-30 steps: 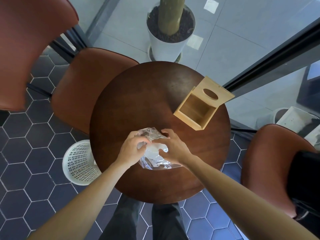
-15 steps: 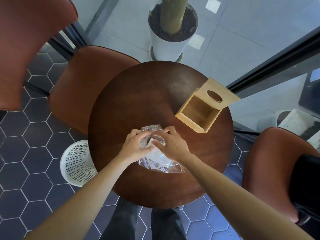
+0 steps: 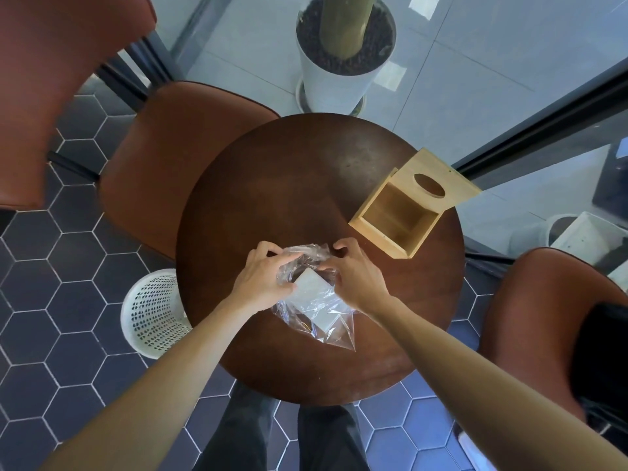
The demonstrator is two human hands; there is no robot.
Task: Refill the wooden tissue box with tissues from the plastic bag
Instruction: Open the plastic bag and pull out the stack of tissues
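Note:
A clear plastic bag lies on the round dark wooden table, near its front middle. A white stack of tissues shows through the plastic. My left hand pinches the bag's left side near its mouth. My right hand grips the bag's right side, and the mouth is pulled apart between them. The wooden tissue box stands at the table's right edge, empty, its lid with an oval hole swung open to the far right.
Brown chairs stand at the left, far left and right. A white perforated bin sits on the hexagon-tiled floor left of the table. A white planter stands beyond the table. A glass wall runs at the right.
My hands have drawn apart, spreading the bag's mouth wider, and the tissue stack shows more plainly between them. The bag has stretched toward me on the table.

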